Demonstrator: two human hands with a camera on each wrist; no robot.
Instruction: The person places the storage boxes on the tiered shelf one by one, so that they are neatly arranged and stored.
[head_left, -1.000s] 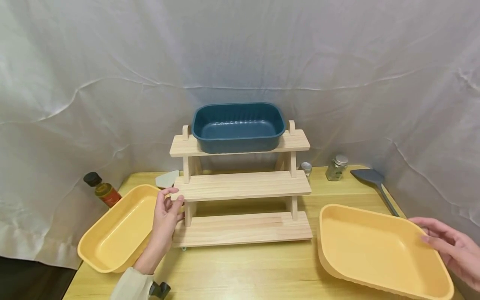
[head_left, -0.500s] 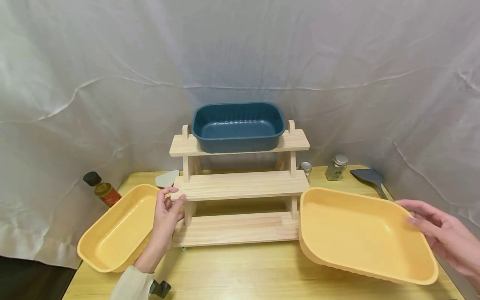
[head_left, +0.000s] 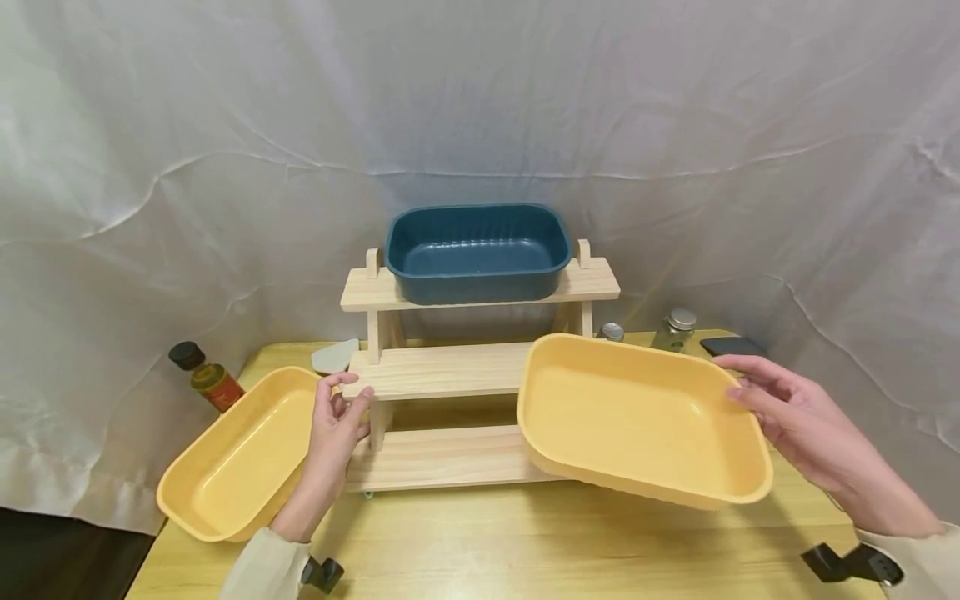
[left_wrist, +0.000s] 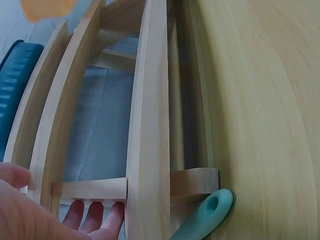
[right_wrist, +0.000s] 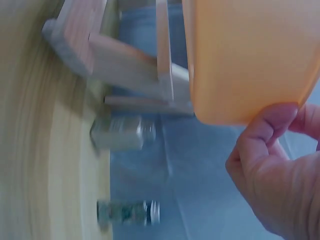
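Observation:
A three-tier wooden display stand (head_left: 442, 371) stands mid-table, with a dark blue tub (head_left: 480, 287) on its top step. My left hand (head_left: 333, 442) grips the left end of the middle step; in the left wrist view its fingertips (left_wrist: 92, 217) curl by the side support. To the right, my right hand (head_left: 806, 425) pinches the right rim of a yellow tub (head_left: 645, 408). This tub is held up over the table, tilted, its inside bare, and it covers the right ends of the two lower steps. The right wrist view shows the thumb (right_wrist: 280, 115) against the tub's end.
A second yellow tub (head_left: 247, 450) lies at left, beside a dark-capped bottle (head_left: 213, 383). Behind the stand's left is a pale flat blade (head_left: 333, 357); a mint-green handle (left_wrist: 207, 215) pokes out below. Two glass jars (head_left: 675, 329) and a dark spatula (head_left: 731, 346) lie back right.
My right hand has carried the yellow tub leftward and up, from the table's right side to in front of the stand. My left hand stays on the middle step.

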